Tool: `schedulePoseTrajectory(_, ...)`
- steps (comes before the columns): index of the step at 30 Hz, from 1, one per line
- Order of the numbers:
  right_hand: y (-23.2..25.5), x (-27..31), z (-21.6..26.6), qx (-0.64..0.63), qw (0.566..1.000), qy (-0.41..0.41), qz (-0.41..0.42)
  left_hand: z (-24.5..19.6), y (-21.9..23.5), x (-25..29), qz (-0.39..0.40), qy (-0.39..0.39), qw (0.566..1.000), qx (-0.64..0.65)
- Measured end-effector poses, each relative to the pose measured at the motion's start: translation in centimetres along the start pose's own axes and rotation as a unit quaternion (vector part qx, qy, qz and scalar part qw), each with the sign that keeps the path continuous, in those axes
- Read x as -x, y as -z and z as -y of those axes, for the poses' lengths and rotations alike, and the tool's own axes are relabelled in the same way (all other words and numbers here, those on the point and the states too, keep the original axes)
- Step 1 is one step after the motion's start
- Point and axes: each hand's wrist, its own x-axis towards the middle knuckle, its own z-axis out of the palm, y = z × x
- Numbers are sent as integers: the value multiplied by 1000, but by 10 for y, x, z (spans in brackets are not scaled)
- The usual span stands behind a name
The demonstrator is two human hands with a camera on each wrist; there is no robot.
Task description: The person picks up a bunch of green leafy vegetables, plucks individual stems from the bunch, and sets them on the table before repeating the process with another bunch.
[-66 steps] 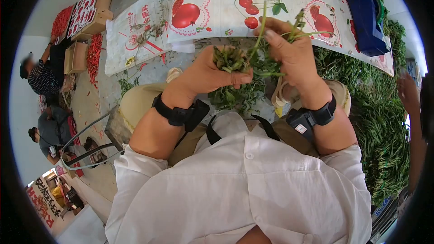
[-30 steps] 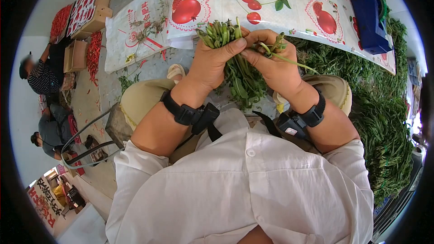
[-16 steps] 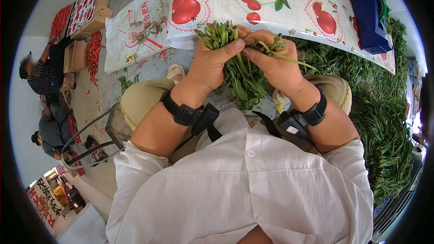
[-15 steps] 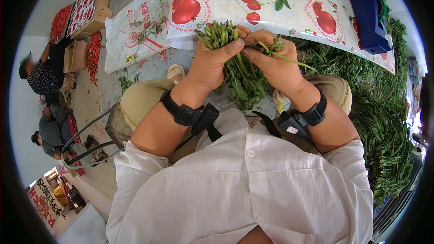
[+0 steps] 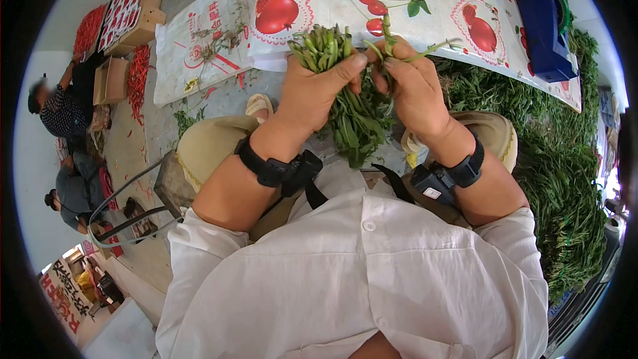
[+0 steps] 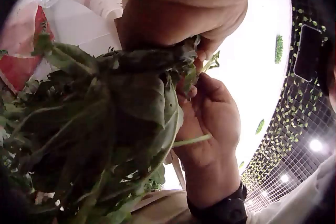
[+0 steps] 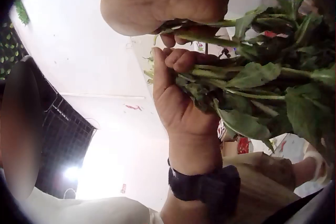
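My left hand (image 5: 307,93) grips a bunch of leafy greens (image 5: 325,46), its stem ends pointing away from me and its leaves hanging below, between the knees. Close on its right, my right hand (image 5: 420,93) pinches a few loose green stems (image 5: 388,32) between thumb and fingers, one sticking up and another out to the right. In the left wrist view, broad dark leaves (image 6: 105,113) fill the left side and hide much of the grip. The right wrist view shows the left fingers curled round the stems, with leaves (image 7: 257,77) trailing right.
A table with a fruit-print cover (image 5: 319,0) stands ahead, bearing a blue tape dispenser (image 5: 541,26). Heaped greens (image 5: 558,179) lie along the right. At left are a white sack (image 5: 199,46), cardboard boxes (image 5: 111,84), red chillies (image 5: 137,83) and two people.
The hands came together over the bunch from farther apart. Since half a second ago the right hand has drawn slightly right, and its stems now stand up instead of lying low.
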Motion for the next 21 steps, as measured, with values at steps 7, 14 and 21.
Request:
schedulePoseTrajectory(7,-16,1,2,-23,999,17,-38,2,-4,0,2,26,998,50)
schedulePoseTrajectory(14,-13,3,1,0,999,2,-51,1,-4,0,2,40,995,88)
schedulePoseTrajectory(21,-10,4,1,-27,999,-6,-35,7,2,-4,-5,29,991,133)
